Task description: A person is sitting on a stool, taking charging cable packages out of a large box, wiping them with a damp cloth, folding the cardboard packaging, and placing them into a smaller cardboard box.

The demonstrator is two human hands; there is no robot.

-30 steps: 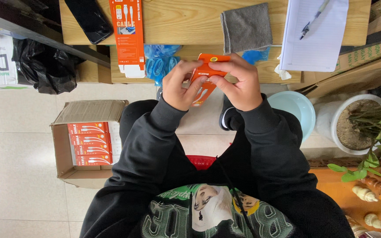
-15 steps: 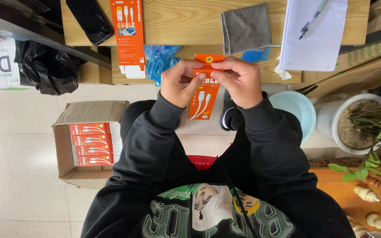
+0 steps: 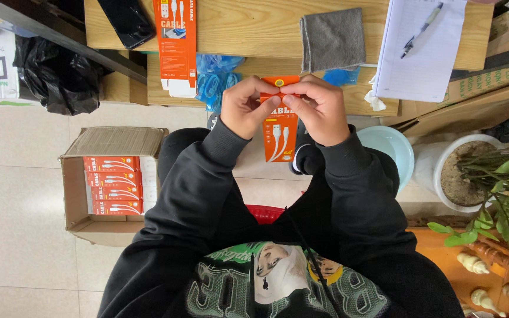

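Observation:
My left hand [image 3: 244, 107] and my right hand [image 3: 319, 109] together pinch the top end of a narrow orange cable box [image 3: 279, 134], which hangs upright between them over my lap. Fingertips of both hands meet at its hanging tab. A second orange cable box [image 3: 175, 41], flattened and open, lies on the wooden bench [image 3: 248, 29] ahead. Blue plastic bags [image 3: 213, 79] sit on the shelf just past my left hand.
A cardboard carton [image 3: 113, 182] holding several orange cable boxes stands on the tiled floor at my left. On the bench are a black phone [image 3: 128, 20], a grey cloth [image 3: 332, 36] and a paper pad with a pen [image 3: 422, 41]. A pale basin [image 3: 393, 147] and potted plant [image 3: 490, 176] stand at right.
The orange box went from tilted and folded between my hands to hanging straight down; both hands rose slightly toward the bench and now grip its top tab.

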